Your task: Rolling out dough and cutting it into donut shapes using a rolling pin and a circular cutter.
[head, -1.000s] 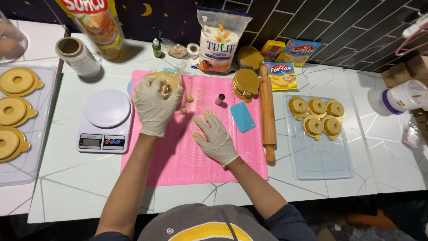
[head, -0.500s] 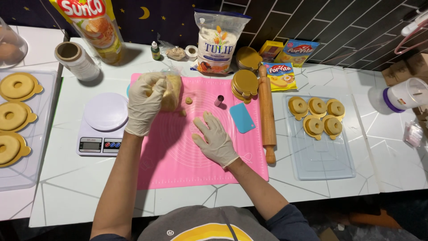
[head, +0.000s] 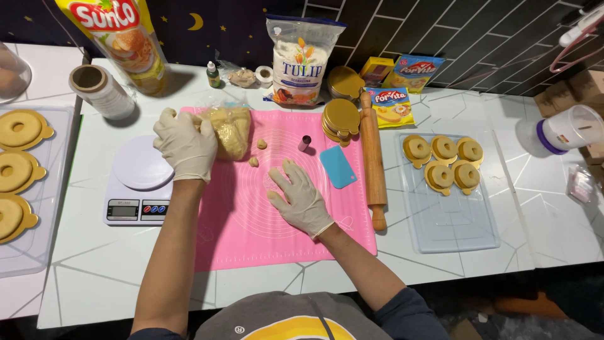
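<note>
On the white tabletop lies a smooth pink mat. A clear tray at the right holds five ring-shaped pastries. The gloved left hand grips a lumpy dough mass, elongated away from the person, at the mat's far edge. The right hand rests flat, fingers spread, on the mat.

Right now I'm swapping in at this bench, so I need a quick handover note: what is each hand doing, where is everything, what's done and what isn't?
Left hand: gloved, gripping the dough lump at the mat's top left.
Right hand: gloved, flat on the mat, holding nothing.
Two dough bits lie beside the lump. Small cutter, blue scraper and rolling pin lie to the right; scale to the left.
Done: five rings on the right tray, three on the left tray.
Left: the lump is unshaped.
</note>
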